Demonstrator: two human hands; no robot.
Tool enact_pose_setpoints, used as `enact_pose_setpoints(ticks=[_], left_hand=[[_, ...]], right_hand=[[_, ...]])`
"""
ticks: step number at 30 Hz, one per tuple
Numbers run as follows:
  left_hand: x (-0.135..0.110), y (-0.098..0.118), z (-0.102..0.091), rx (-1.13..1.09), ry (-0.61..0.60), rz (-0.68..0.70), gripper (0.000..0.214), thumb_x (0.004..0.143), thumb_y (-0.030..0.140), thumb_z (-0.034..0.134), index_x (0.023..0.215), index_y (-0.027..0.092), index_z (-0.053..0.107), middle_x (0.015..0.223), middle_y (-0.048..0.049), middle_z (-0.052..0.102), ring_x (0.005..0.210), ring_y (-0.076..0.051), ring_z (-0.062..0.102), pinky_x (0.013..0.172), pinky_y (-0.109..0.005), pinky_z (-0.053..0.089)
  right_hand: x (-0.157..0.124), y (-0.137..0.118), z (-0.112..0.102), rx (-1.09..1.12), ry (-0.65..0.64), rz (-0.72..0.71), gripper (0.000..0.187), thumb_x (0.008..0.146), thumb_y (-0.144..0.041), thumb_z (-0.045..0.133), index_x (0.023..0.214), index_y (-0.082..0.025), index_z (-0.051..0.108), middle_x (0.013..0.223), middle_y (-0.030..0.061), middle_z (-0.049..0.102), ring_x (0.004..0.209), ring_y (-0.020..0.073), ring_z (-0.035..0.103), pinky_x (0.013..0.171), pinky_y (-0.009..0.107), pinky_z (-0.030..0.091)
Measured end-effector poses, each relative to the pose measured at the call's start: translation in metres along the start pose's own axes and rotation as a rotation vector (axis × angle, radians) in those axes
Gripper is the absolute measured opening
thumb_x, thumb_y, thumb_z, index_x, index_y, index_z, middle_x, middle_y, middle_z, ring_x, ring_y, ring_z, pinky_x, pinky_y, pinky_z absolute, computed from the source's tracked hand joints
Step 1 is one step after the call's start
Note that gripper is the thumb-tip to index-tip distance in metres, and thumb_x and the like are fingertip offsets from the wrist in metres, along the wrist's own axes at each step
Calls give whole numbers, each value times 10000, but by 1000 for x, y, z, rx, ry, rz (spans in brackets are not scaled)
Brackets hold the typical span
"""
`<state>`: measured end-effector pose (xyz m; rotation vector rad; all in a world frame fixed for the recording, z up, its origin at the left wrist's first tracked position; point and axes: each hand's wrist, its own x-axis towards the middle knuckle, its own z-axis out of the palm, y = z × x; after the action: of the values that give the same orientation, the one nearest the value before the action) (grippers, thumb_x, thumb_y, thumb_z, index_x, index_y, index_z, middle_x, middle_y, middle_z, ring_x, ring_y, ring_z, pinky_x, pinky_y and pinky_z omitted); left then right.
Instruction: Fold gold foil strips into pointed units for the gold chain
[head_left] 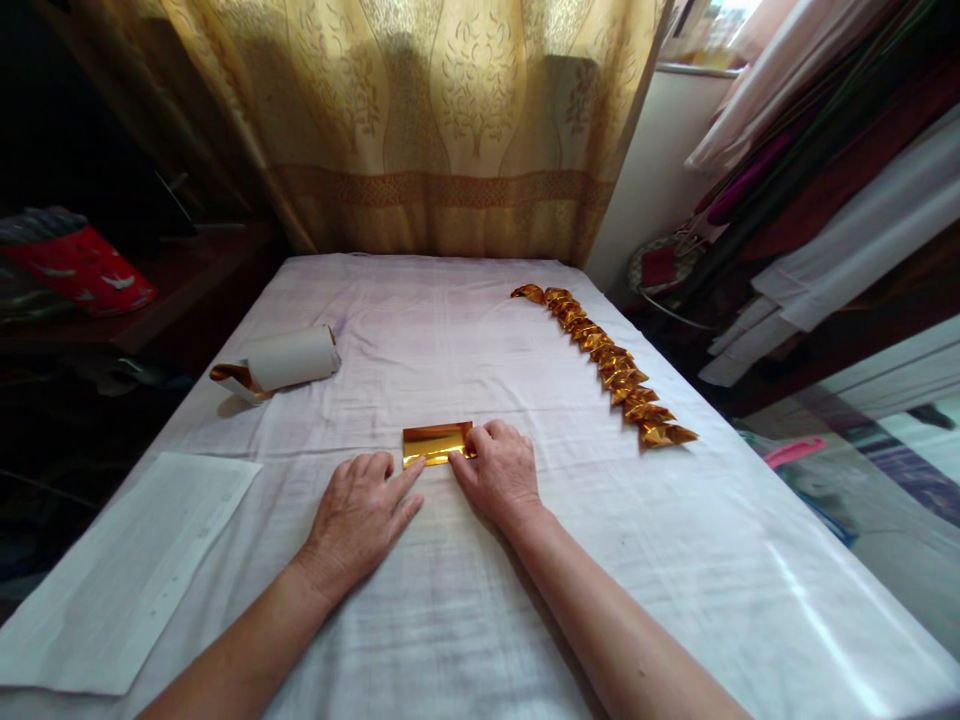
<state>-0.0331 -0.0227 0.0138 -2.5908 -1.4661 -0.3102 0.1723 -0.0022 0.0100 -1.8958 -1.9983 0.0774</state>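
A small rectangle of shiny gold foil paper [433, 440] lies flat on the white cloth in front of me. My left hand [356, 508] rests at its lower left, with the index finger stretched onto the near edge and the thumb apart on the cloth. The other left fingers are curled. At the opposite end, my right hand [501, 468] grips the sheet, its thumb on the near edge and its fingers bent over the right side. The foil's right end is partly hidden under those fingers.
Several folded gold foil pieces [611, 365] form a slanting row on the right. A white-backed foil roll [292, 358] lies at the left, beyond a white paper sheet [131, 570]. A gold curtain [450, 130] hangs behind the cloth-covered table [420, 310]; clothes [862, 220] hang at the right.
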Motion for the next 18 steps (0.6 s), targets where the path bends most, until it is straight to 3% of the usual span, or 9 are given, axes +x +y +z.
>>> enact_pose_setpoints(ticks=[4,7,11,15,18], left_hand=[[-5,-6,2,-8,18,-19,371,906,398,605,1260,302,663,1014,-83,632,926,-260,574,828,-408,458],[-5,-6,5,-37,83,25,344,931,362,560,1241,263,671,1215,-116,649,1126,-298,566,942,-450,431],[-2,-7,7,-47,90,135,354,970,306,477,1277,239,639,1379,-71,621,1324,-317,480,1028,-506,359],[-3,-9,11,-76,83,129,394,979,321,459,1331,217,603,1337,-70,656,1306,-308,515,1038,-499,358],[-4,-10,12,-84,89,121,411,982,323,447,1354,215,586,1347,-75,649,1307,-308,517,1057,-504,349]], right_hand=[[0,2,-1,9,3,-8,152,893,-355,621,850,-215,661,922,59,642,872,223,554,753,335,328],[-2,5,-2,24,9,-44,123,915,-266,576,895,-207,682,977,69,670,902,222,571,792,339,355],[-11,3,-4,94,80,-215,263,954,-238,507,1157,-217,673,1263,82,659,1184,235,540,1005,375,334],[-22,-7,-3,136,-129,-437,445,1008,-357,446,1422,-208,510,1488,62,514,1421,226,372,1189,427,181],[-26,-9,-2,115,-286,-460,561,1014,-452,425,1508,-188,392,1562,85,398,1467,232,312,1217,481,152]])
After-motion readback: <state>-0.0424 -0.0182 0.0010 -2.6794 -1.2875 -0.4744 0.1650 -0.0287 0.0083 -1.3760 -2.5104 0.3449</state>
